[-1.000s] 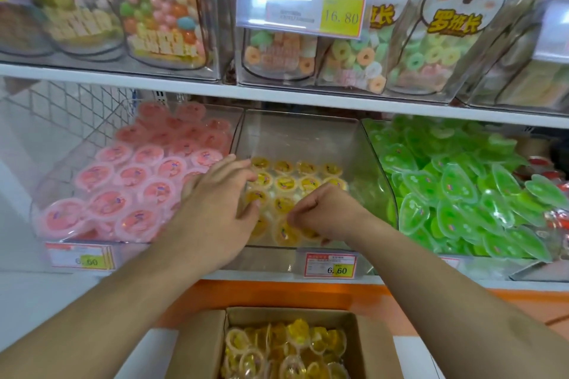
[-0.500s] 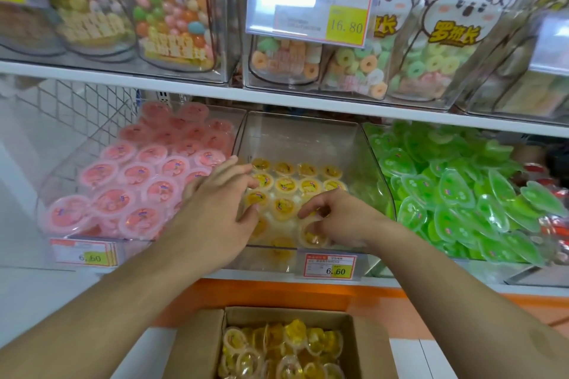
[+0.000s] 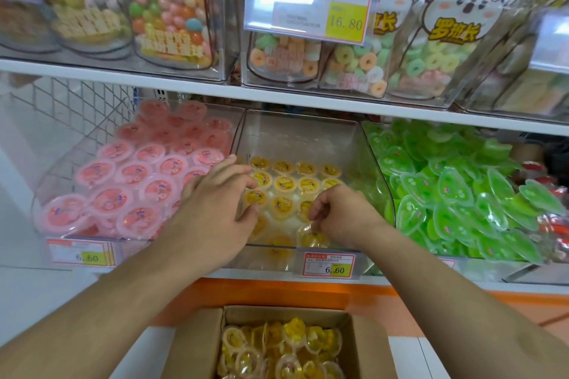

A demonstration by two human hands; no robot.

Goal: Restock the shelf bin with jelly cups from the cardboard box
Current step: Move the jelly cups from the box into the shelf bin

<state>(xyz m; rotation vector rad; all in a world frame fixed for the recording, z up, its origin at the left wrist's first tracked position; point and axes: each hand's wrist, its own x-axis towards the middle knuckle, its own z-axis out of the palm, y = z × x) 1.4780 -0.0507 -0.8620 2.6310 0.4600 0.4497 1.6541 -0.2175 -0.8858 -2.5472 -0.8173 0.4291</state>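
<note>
Shelf bin holds one partial layer of yellow jelly cups; I judge most restocking remains, cardboard box nearly full. Left hand spread loosely over cups at the bin's left side; right hand pinches a cup at the front edge.

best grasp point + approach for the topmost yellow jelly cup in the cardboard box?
Probably the round rim of the yellow clear-plastic jelly cup riding highest in the open brown cardboard box. Pinch opposite rim edges, coming straight down from above: the box walls block the sides, and neighbouring cups crowd its lower body. Its exact tilt is hard to read, so match it on approach.
</note>
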